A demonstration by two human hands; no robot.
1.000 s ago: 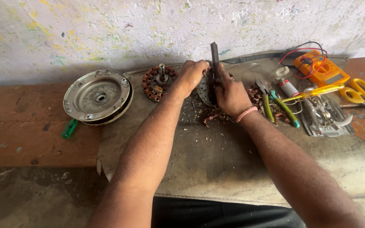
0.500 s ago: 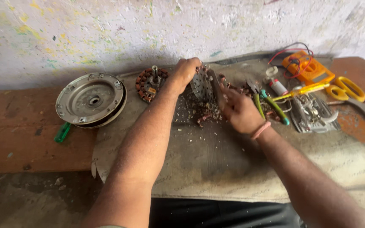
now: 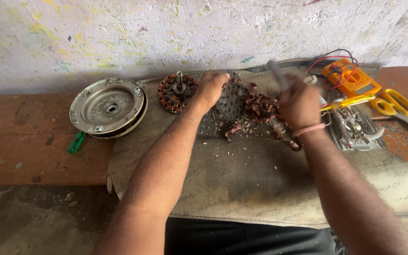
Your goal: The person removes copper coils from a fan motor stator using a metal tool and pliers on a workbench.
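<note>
Gripping the upper edge of a grey slotted metal stator core (image 3: 232,97), the left hand (image 3: 212,89) has its fingers curled over the rim and keeps the disc standing on edge on the worn grey fabric mat (image 3: 260,189), near the mat's far side and just right of centre. Close by on its right, the right hand (image 3: 300,104) is closed in a fist around a dark, slim metal tool (image 3: 276,73), whose upper end sticks up and back out of the fist (motion blur hides what kind of tool it is). A pink band circles the right wrist. Between and below the two hands lies a heap of reddish-brown copper wire scraps (image 3: 260,111), with small crumbs scattered over the mat.

Left of the core sits a round wound motor armature with a steel shaft (image 3: 177,92), and further left a round grey metal fan housing (image 3: 107,106) rests on the brown wooden bench (image 3: 20,141), with a green-handled screwdriver (image 3: 76,142) just beside it. At the right are an orange multimeter with red and black leads (image 3: 350,78), yellow-handled scissors (image 3: 395,103) and a yellow-handled tester screwdriver (image 3: 348,102).
</note>
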